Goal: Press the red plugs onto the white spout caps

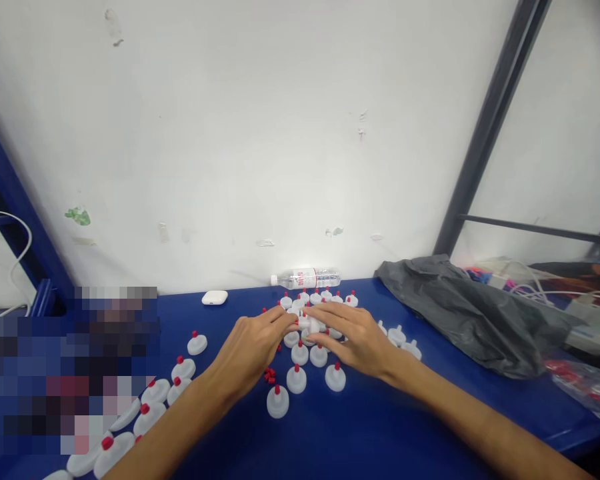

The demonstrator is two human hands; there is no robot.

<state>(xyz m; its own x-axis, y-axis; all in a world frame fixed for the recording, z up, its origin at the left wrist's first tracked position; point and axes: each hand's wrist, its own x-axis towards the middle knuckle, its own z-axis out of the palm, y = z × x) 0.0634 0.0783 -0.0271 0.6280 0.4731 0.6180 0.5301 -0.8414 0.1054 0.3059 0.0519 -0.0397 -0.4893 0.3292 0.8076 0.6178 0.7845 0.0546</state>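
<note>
Between my two hands is a white round lid with a spout, lying sideways, its spout pointing left. My left hand is closed in a pinch at the spout's end, where a bit of red shows. The fingers of my right hand close around the wide white part from the right. Several similar white lids with red caps stand spout-up on the blue table beneath and around both hands. By my left wrist lies a small pile of loose red caps.
More red-capped lids line the left side. Lids without red caps stand right of my right hand. A plastic bottle and white earbud case lie near the wall. A grey plastic bag and clear bag are at right.
</note>
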